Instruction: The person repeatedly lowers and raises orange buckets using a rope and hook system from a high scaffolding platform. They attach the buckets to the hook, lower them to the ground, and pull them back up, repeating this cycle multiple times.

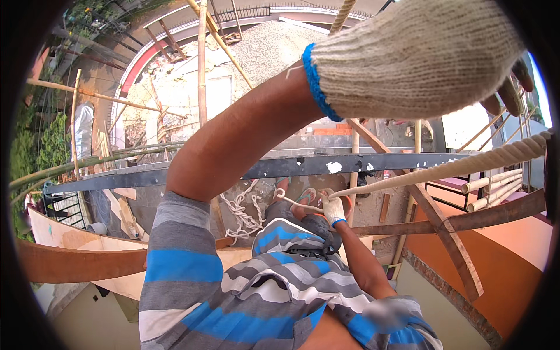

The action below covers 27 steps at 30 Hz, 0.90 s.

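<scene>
My left arm reaches up across the view. The left hand, in a cream knit work glove with a blue cuff, is large and close. Its bent fingertips show past the glove at the right, apart, with nothing visible in them. A thick rope runs behind this glove at the top. Lower down, my right hand, gloved alike, is closed around a pale twisted rope near my waist. That rope stretches up to the right edge of the view, and a short end sticks out left of the hand.
A dark metal beam with chipped paint crosses in front of me. Loose rope lies coiled below, near sandalled feet. Bamboo poles stand about. Far down are a gravel heap and red bricks. Wooden planks cross at right.
</scene>
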Tool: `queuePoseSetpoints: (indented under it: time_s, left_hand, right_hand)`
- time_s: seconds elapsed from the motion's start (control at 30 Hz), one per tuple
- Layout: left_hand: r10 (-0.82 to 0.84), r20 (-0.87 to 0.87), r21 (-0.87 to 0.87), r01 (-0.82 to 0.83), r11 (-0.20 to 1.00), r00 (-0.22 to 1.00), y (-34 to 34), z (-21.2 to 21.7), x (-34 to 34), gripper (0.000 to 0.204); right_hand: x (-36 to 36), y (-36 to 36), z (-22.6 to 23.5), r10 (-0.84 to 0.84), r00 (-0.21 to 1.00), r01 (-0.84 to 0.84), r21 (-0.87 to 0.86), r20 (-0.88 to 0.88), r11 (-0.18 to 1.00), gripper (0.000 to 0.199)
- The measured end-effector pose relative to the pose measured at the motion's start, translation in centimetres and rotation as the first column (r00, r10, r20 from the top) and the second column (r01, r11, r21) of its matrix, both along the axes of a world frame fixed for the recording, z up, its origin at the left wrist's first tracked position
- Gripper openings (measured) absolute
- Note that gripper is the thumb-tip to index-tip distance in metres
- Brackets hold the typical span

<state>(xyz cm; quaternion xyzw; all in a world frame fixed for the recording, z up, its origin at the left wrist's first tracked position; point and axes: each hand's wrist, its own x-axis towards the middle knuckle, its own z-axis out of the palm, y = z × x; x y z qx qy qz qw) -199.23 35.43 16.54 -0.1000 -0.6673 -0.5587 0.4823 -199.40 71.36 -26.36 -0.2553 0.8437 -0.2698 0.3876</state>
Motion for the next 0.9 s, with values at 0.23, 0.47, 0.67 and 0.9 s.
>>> queuePoseSetpoints:
  time_s: [0.23, 0.47, 0.67, 0.9]
  left_hand:
    - [-0.484, -0.108, 0.144, 0.495, 0.857, 0.869, -1.1, 10.9, -1.0, 0.032]
    - [-0.585, -0.206, 0.227, 0.620, 0.751, 0.785, 2.5, 12.4, 4.4, 0.029]
    - [-0.437, -0.292, 0.504, 0.525, 0.686, 0.851, 9.0, 7.6, 8.9, 0.032]
    - [-0.038, -0.077, 0.681, 0.080, 0.728, 0.996, 15.7, 0.9, 11.6, 0.036]
  right_hand:
    - [0.6, 5.2, -5.3, 0.079, 0.997, -0.083, 0.297, 0.023, 0.951, 0.041]
    - [-2.5, 3.4, 0.0, 0.497, 0.858, -0.508, 0.352, 0.128, 0.786, 0.039]
    - [-6.7, -9.1, 24.4, 0.630, 0.761, -0.645, -0.077, -0.156, 0.760, 0.039]
    - [-4.3, -23.7, 53.8, 0.732, 0.672, 0.016, -0.990, 0.116, 0.141, 0.028]
